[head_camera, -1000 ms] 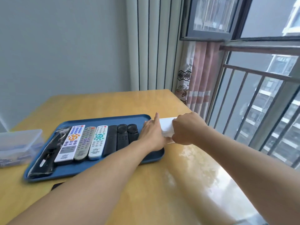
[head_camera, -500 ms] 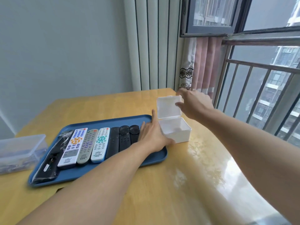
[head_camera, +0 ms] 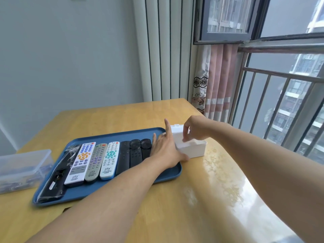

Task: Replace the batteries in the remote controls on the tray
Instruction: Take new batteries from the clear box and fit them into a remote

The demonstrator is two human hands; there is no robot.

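Head view: left hand (head_camera: 164, 149) fingers straight against white box (head_camera: 194, 149); right hand (head_camera: 195, 129) fingers curled inside.

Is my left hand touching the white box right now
Touching. The head view shows the left hand pressed flat against the near-left side of the white box, thumb along its base, no gap.

Two bare forearms, no sleeves; left hand (head_camera: 164, 148) and right hand (head_camera: 194, 130) without rings, watch or gloves.

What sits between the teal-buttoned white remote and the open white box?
In the head view, three black remotes on the blue tray, then the left hand.
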